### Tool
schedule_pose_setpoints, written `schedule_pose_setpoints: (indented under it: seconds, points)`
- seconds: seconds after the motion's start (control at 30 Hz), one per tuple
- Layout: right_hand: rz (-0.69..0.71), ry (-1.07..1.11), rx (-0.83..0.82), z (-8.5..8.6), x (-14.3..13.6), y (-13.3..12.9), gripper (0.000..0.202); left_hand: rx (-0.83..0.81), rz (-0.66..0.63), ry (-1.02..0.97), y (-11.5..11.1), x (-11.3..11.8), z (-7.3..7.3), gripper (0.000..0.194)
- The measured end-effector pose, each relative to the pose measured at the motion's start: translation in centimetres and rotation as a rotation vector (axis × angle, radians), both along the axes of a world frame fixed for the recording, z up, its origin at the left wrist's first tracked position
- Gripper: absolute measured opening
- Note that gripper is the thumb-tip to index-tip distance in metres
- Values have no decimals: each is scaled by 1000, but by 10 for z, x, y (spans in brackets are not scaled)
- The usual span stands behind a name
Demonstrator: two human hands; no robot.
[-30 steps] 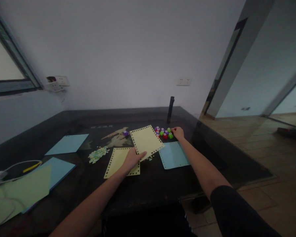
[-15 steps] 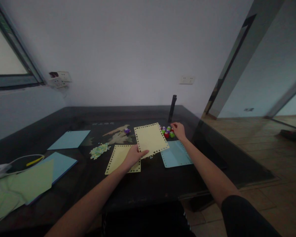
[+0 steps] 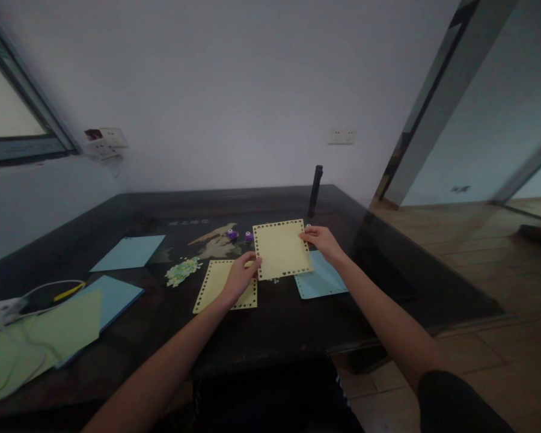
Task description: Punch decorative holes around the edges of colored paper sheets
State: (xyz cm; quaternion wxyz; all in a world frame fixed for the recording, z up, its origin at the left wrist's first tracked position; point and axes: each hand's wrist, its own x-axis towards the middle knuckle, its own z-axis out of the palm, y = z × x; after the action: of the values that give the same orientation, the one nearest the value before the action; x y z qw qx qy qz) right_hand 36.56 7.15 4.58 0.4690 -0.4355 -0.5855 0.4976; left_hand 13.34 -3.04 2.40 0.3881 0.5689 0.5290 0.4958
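Observation:
A yellow sheet with small holes punched along its edges [image 3: 281,249] is held up above the table. My left hand [image 3: 242,275] grips its lower left edge, and my right hand [image 3: 322,240] pinches its right edge. Under my left hand lies a second punched yellow sheet [image 3: 214,288]. A light blue punched sheet [image 3: 322,279] lies partly behind the held one. Two purple punches [image 3: 232,234] sit left of the held sheet, which hides most of the other punches. Paper bits [image 3: 183,272] form a pile to the left.
Blue paper [image 3: 128,252] and green sheets [image 3: 67,328] lie on the left of the black table [image 3: 270,343], with a white power strip and cable [image 3: 0,313] beside them. A black upright post [image 3: 315,189] stands at the back right.
My right hand has come from the punches to the held sheet's right edge and closed on it. The sheet is straighter now. Another purple punch shows left of it.

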Motion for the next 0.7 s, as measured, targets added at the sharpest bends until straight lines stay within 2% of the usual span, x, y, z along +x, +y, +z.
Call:
schedule_pose_setpoints:
  seconds: [0.1,0.23,0.37,0.47,0.57,0.7]
  points:
    - [-28,12,-18,0,3,-1,23,-15,5,-42,2,-1,0,28]
    - [-52,31,-14,0,4,-5,23,-27,-17,-95,3,-1,0,39]
    - [-79,8,7,7,9,-9,23,12,-23,-97,1,5,8,42]
    - [-116,-37,45,14,20,-10,26,86,-80,-10,1,14,21,34]
    - [-153,-110,96,17,38,-11,28,87,-160,111,4,30,30,18]
    - [-171,-253,85,9,69,-17,28,-21,-254,151,11,57,23,5]
